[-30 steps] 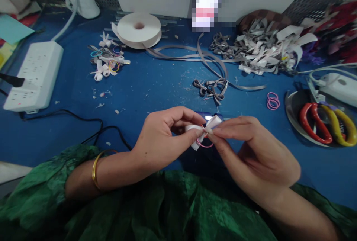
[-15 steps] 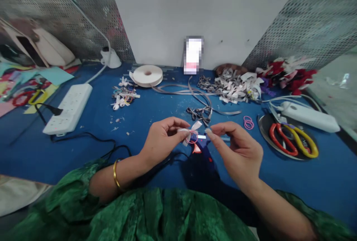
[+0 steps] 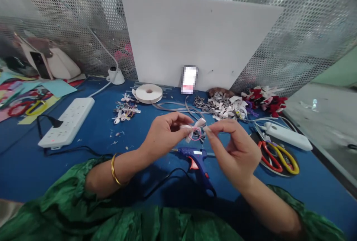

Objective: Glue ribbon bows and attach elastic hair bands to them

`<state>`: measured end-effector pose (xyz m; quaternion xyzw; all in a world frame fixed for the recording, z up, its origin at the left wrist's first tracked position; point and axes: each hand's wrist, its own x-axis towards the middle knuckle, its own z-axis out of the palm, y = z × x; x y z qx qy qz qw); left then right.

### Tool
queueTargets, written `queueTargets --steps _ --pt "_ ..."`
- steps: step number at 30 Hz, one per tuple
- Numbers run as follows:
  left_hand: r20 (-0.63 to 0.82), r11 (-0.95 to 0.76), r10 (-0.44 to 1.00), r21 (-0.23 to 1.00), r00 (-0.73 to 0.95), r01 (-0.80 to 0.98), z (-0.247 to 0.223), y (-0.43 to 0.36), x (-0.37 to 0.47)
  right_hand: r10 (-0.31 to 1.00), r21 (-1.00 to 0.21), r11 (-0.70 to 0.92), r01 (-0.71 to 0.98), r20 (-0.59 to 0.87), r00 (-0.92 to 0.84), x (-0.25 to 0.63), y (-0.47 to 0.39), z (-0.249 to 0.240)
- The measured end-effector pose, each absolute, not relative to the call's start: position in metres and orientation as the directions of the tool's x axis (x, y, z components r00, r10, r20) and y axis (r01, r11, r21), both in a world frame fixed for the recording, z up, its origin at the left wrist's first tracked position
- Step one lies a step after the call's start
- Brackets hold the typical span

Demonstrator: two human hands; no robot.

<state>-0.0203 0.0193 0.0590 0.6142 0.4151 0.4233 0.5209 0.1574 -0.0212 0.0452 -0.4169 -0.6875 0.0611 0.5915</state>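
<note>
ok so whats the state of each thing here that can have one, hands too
left hand, closed on the pale bow
right hand, thumb and finger tips together by the pale bow; contact unclear
pale bow, held up in the air
glue gun, lying on its side; hot or cold can't be told
power strip, switched on, its red light lit
plug, in the power strip
phone, propped upright, lit
spool, lying flat

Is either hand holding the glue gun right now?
No, the glue gun lies on the table, while the left hand pinches a bow and the right hand is beside it.
</note>
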Motion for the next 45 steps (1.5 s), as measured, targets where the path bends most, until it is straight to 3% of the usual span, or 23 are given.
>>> queueTargets --steps 13,22,24,27,28,30,32,35,37,39,40,42,45 --pt "0.048 -0.094 0.949 0.986 0.311 0.134 0.054 0.014 -0.014 0.602 -0.409 0.646 0.644 0.792 -0.100 0.163 -0.020 0.028" --pt "0.062 -0.098 0.948 0.990 0.311 0.101 0.055 0.009 -0.014 0.479 -0.152 0.679 0.718 0.832 -0.278 0.164 -0.020 0.036" --pt "0.062 -0.093 0.949 0.992 0.310 0.087 0.056 0.008 -0.014 0.551 -0.289 0.671 0.683 0.810 -0.198 0.163 -0.021 0.036" --pt "0.057 -0.087 0.950 0.992 0.308 0.087 0.058 0.007 -0.014 0.772 -0.696 0.556 0.454 0.636 0.030 0.161 -0.021 0.033" --pt "0.053 -0.086 0.950 0.992 0.307 0.093 0.058 0.007 -0.014 0.818 -0.777 0.510 0.368 0.571 0.072 0.160 -0.022 0.032" --pt "0.049 -0.084 0.950 0.991 0.308 0.102 0.057 0.007 -0.014 0.837 -0.817 0.489 0.306 0.538 0.101 0.159 -0.022 0.031" --pt "0.054 -0.089 0.950 0.991 0.308 0.098 0.056 0.007 -0.015 0.772 -0.714 0.559 0.421 0.634 0.051 0.159 -0.022 0.032" --pt "0.064 -0.097 0.951 0.991 0.303 0.096 0.056 0.007 -0.014 0.582 -0.347 0.664 0.662 0.796 -0.166 0.161 -0.023 0.037" --pt "0.062 -0.093 0.952 0.991 0.299 0.091 0.056 0.007 -0.014 0.469 -0.107 0.674 0.731 0.826 -0.312 0.162 -0.023 0.041" --pt "0.057 -0.086 0.953 0.993 0.297 0.084 0.057 0.007 -0.013 0.411 0.017 0.670 0.742 0.824 -0.390 0.164 -0.024 0.043" --pt "0.054 -0.082 0.953 0.993 0.298 0.082 0.057 0.007 -0.013 0.407 0.018 0.675 0.738 0.825 -0.393 0.164 -0.024 0.043" --pt "0.052 -0.079 0.953 0.994 0.297 0.081 0.057 0.007 -0.013 0.476 -0.133 0.688 0.713 0.825 -0.305 0.163 -0.024 0.043" --pt "0.051 -0.079 0.951 0.994 0.306 0.080 0.057 0.006 -0.013 0.689 -0.544 0.634 0.550 0.721 -0.081 0.161 -0.024 0.041"
